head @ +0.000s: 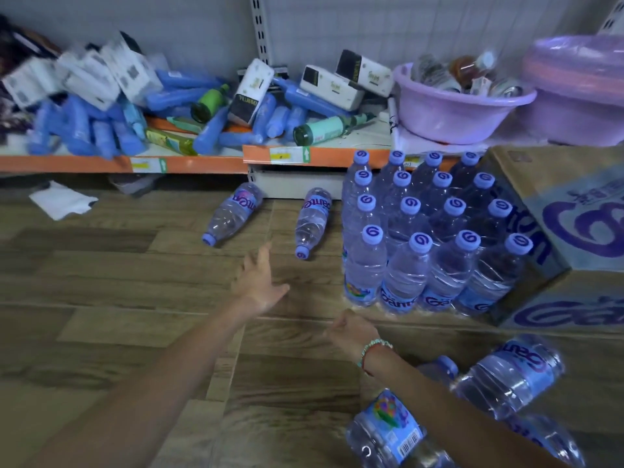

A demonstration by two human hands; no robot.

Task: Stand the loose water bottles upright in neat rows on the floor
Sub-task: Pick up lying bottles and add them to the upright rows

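Several clear water bottles with purple caps stand upright in rows [429, 238] on the wooden floor, against a cardboard box. Two loose bottles lie on their sides farther back: one [233, 214] to the left, one [312, 221] close to the rows, caps toward me. More loose bottles [510, 376] lie at the bottom right, one [388, 430] under my right forearm. My left hand [258, 282] reaches forward with fingers spread, holding nothing, short of the two lying bottles. My right hand [351, 329] hovers in front of the rows, fingers loosely curled and holding nothing.
A cardboard box [574, 231] with purple print stands right of the rows. A low orange-edged shelf [189, 163] at the back carries blue packs, white boxes and green bottles. Purple basins [459, 109] sit on its right. White paper [60, 201] lies on the floor at left.
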